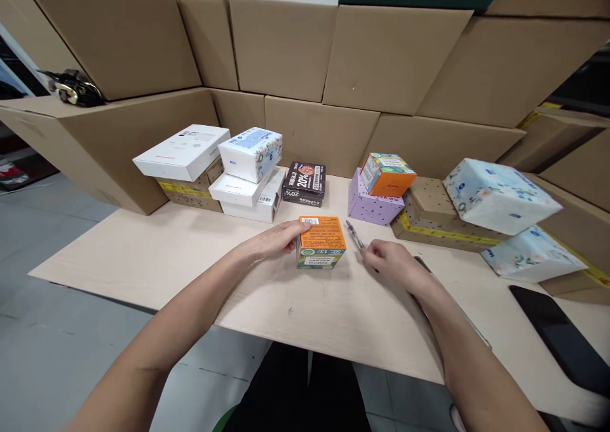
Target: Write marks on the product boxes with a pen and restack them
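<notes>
My left hand (281, 238) grips a small orange box (326, 232) at its left side, the thumb lying on the top near a white barcode label. The box rests on the light wooden table (267, 305), its green-and-blue printed side facing me. Just right of it, my right hand (388, 260) is closed around a slim, pen-like tool (354, 234) that points up and left toward the box without touching it. The tool's exact kind is hard to make out. Beneath my right forearm lies a thin, flat item, mostly hidden.
White boxes (183, 152) and a tissue pack (252, 152) are stacked at the left, beside a black box (305, 183). Behind my right hand, another orange box (388, 175) sits on a purple box (374, 200). More tissue packs (500, 194) and a phone (560, 337) lie right. Cardboard walls (305, 127) enclose the back.
</notes>
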Demonstrator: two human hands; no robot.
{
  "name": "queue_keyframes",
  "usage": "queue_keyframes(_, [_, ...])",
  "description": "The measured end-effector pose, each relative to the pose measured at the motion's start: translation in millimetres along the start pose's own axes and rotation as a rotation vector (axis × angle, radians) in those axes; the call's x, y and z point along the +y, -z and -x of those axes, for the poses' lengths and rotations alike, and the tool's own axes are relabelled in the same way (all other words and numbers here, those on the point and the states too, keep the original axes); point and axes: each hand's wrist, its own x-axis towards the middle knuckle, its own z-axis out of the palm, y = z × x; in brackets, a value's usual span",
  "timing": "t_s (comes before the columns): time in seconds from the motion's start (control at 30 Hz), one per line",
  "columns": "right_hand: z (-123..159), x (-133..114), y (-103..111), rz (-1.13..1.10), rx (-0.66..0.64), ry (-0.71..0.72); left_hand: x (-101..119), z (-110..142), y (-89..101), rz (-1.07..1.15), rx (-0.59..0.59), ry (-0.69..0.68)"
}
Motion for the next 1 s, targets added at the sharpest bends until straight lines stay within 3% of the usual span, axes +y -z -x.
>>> queue_keyframes(0.13, [8.2, -9.9, 19.4, -0.707, 0.122, 0.022, 2.6, 6.1, 4.5, 0.02, -0.062, -0.093])
queue_keyframes(0.27, [17.2, -33.5, 31.2, -0.964, 0.211, 0.216, -0.3, 9.2, 0.7, 0.001, -0.035, -0.18])
queue_keyframes(0.37, [17.0, -56.1, 31.3, -0.964, 0.24, 0.357, -6.4, 5.3, -15.9, 0.031, 0.059, -0.234])
queue_keyframes(0.5, [12.3, -77.5, 20.4, -0.908, 0.122, 0.401, -11.4, 0.8, -38.4, 0.02, 0.2, -0.25])
queue_keyframes(0.6, [10.6, -84.3, 5.5, -0.816, 0.066, 0.36, -12.1, 1.5, -44.6, -0.002, 0.21, -0.283])
queue_keyframes(0.73, [10.3, -88.6, -11.7, -0.694, 0.159, 0.38, -9.5, 4.3, -44.4, -0.052, 0.19, -0.299])
queue_keyframes(1.0, [8.4, -90.7, -17.6, -0.587, 0.239, 0.437, -5.7, 5.1, -45.1, -0.051, 0.203, -0.338])
